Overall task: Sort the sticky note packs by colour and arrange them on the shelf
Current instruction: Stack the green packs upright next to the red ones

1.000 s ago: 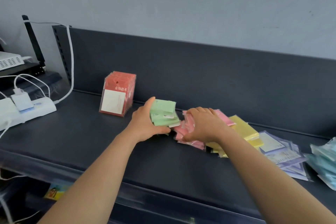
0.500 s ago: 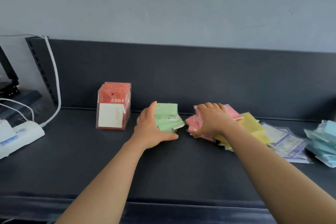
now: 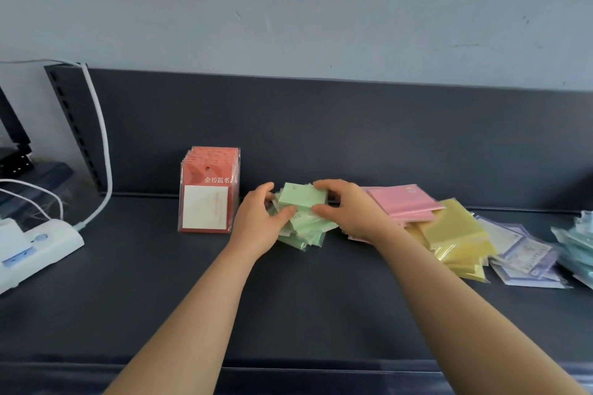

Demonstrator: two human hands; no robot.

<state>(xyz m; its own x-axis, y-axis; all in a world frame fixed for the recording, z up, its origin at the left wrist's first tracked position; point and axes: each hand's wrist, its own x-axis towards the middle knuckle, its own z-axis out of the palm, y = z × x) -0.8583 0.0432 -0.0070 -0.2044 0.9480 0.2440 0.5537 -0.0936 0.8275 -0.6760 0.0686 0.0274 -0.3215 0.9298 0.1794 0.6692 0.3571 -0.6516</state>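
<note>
Far left of the frame there's a white power strip (image 3: 35,250) with a white cable (image 3: 104,151) running up the wall, both sitting off the end of the dark shelf (image 3: 154,305).

Left of centre, the red packs (image 3: 208,192) stand upright in a tidy row against the back panel. The front one has "金榜题名" in white characters over a blank white note pad.

Just right of those is the left hand (image 3: 260,224), thumb hooked over the near edge of the green packs (image 3: 301,196) and fingers curled behind them. The green ones are a messy heap dead centre, squeezed between both hands. The right hand (image 3: 349,212) grabs the same heap from the other side, fingers over the top pack and thumb at the front. There's small print on the green wrappers, too tiny to read.

Right of centre, the pink packs (image 3: 404,202) lie flat and touch the right wrist; there's a small mark in one corner, unreadable. The yellow packs (image 3: 455,234) overlap the pink ones. Then come the purple packs (image 3: 519,253) with printed labels I can't make out, and the teal packs (image 3: 577,240), cut off at the right edge.
</note>
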